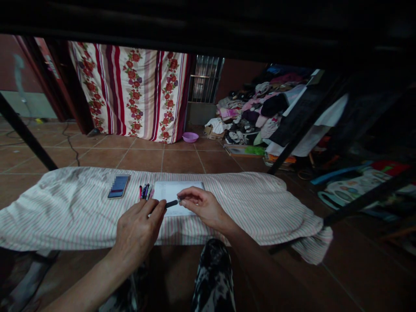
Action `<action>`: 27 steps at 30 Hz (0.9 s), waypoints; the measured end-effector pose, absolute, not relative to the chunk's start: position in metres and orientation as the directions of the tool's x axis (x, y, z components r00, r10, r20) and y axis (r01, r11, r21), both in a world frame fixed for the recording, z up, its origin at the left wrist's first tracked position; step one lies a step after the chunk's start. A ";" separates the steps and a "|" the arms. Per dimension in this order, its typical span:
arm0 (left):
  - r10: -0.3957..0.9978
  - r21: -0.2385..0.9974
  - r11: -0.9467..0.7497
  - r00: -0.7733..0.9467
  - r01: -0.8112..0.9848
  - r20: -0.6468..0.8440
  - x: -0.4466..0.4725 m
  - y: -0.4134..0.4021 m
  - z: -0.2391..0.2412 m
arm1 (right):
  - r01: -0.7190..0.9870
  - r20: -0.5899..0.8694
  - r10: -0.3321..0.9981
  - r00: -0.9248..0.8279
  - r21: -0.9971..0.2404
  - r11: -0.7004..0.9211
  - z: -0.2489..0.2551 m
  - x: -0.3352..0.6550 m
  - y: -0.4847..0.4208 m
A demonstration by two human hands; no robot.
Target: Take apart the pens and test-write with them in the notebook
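My left hand [139, 223] is closed around a slim black pen-like stick [171, 203] that points right. At the stick's far end, the thumb and index finger of my right hand [203, 207] pinch a small shiny piece [178, 199]; whether it is joined to the stick I cannot tell. Both hands are over a spiral-bound notebook [165, 189] with a white page. Left of the notebook lie several pens [146, 191] side by side. Farther left is a smartphone [118, 186], partly blurred out.
A striped cloth [250, 208] covers the low surface under these things. Dark metal posts [27, 130] rise at both sides beneath a dark overhead beam. Beyond are a floral curtain [133, 91], a purple basin [190, 137] and a heap of clothes [256, 108].
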State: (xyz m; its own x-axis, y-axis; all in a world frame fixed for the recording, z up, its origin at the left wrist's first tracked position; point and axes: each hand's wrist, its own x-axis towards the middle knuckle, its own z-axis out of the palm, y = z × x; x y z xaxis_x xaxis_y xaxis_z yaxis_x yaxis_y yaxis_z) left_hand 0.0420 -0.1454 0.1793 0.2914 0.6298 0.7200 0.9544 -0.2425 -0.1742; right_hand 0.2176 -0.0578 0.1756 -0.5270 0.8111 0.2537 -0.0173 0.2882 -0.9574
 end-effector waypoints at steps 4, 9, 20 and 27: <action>0.616 -0.171 -0.273 0.308 0.947 0.725 0.041 -0.144 0.175 | 0.026 0.233 0.795 -0.560 -0.954 0.298 0.177 0.219 -0.057; 0.608 -0.174 -0.295 0.325 0.940 0.724 0.038 -0.143 0.167 | 0.086 0.192 0.801 -0.567 -0.953 0.289 0.178 0.221 -0.057; 0.610 -0.031 -0.344 0.248 0.939 0.753 0.039 -0.137 0.156 | 0.194 0.132 0.789 -0.600 -0.933 0.304 0.187 0.221 -0.059; 0.644 0.047 -0.352 0.206 0.935 0.737 0.042 -0.132 0.149 | 0.166 0.099 0.825 -0.556 -0.959 0.227 0.178 0.219 -0.054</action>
State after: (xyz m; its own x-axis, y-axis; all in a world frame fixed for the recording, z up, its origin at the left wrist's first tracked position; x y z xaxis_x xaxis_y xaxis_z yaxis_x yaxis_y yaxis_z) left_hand 0.0421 -0.1321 0.1490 0.2056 0.6443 0.7366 0.9349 -0.3518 0.0468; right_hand 0.2189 -0.0541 0.1777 -0.5559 0.8253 0.0992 0.1664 0.2274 -0.9595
